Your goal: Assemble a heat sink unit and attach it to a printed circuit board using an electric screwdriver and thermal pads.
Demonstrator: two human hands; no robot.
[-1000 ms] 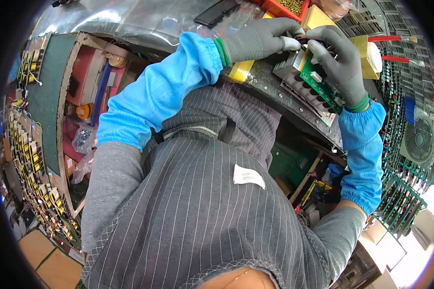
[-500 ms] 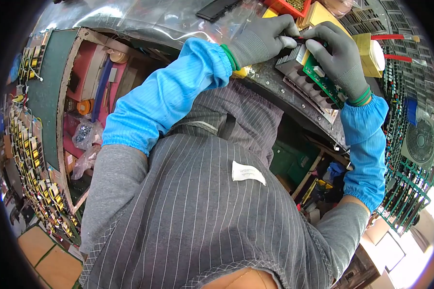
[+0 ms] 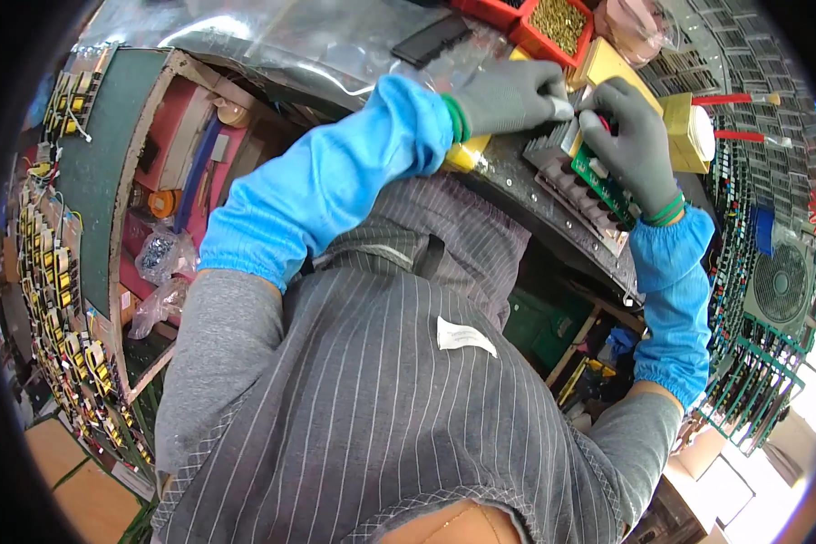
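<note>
At the bench edge stands a green circuit board [image 3: 605,188] with a finned metal heat sink [image 3: 553,154] along its side. My left hand [image 3: 515,98], in a grey glove, is closed above the far end of the heat sink, its thumb and fingertips pinched together. Whatever it pinches is too small to name. Over the board, my right hand [image 3: 636,145] is also gloved, with its fingers bent and closed. A bit of red shows by its fingers, but I cannot make out what it holds.
Beyond my hands are a red bin [image 3: 558,29] of small brass-coloured parts and a black flat piece [image 3: 432,39]. To the right, a yellow container [image 3: 687,136] stands near red-handled brushes [image 3: 722,99]. A cabinet [image 3: 122,218] with open shelves is at the left.
The whole view has shifted a little. My two hands have drawn slightly apart above the heat sink, and the right fingers are bent more. Board and heat sink remain on the bench.
</note>
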